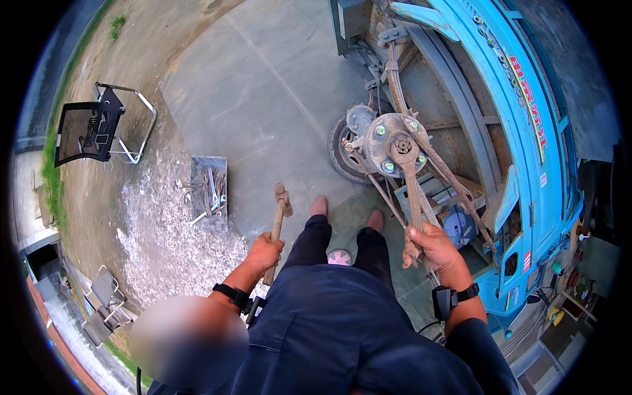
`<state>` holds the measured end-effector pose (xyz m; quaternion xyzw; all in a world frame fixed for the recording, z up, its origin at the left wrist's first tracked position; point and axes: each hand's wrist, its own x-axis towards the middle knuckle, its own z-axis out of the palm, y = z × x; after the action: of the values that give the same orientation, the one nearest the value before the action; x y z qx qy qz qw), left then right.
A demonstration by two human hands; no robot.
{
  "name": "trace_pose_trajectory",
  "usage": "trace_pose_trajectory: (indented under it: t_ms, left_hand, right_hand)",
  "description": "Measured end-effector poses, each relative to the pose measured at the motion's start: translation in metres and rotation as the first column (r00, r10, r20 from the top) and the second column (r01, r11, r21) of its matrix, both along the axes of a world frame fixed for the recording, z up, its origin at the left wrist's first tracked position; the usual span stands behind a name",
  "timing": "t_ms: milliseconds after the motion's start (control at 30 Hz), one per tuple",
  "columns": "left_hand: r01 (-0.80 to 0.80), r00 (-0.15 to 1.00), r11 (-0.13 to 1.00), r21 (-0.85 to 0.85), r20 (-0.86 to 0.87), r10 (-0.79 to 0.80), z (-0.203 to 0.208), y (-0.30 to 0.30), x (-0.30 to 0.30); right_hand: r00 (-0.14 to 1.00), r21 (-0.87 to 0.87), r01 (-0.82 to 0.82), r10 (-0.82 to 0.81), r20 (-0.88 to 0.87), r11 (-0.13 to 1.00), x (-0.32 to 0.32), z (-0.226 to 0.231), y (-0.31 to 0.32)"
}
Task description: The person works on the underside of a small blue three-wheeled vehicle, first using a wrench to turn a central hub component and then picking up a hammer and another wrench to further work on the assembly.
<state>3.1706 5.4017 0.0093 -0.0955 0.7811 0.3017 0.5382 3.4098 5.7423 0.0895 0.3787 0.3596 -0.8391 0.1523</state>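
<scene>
My left hand [264, 253] is closed around the wooden handle of a hammer [278, 222]. Its rusty head points up and away from me, over the concrete. On the right, my right hand [433, 247] grips the near end of a long, rusty wrench [413, 191]. The wrench's far, ring-shaped end lies over the centre of a round wheel hub [378, 150]. Several studs with greenish ends stand around the hub's face. Whether the wrench is seated on the centre nut cannot be made out.
A blue truck [526, 131] fills the right side, with a leaf spring [395, 79] beyond the hub and a tyre [339, 151] behind it. A grey tray of wrenches [210, 191] sits on the ground to the left. Farther left is a black mesh chair [89, 131].
</scene>
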Motion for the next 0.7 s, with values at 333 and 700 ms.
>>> trace_pose_trajectory:
  t_ms: [333, 700]
  left_hand:
    - [0.061, 0.998, 0.998, 0.009, -0.032, -0.061, 0.005, 0.018, 0.009]
    - [0.033, 0.999, 0.998, 0.048, -0.037, -0.031, -0.012, 0.014, 0.038]
  right_hand:
    - [0.993, 0.005, -0.002, 0.003, -0.119, 1.0, 0.014, -0.024, -0.018]
    - [0.983, 0.73, -0.131, 0.184, 0.007, 0.671, 0.023, 0.007, -0.005]
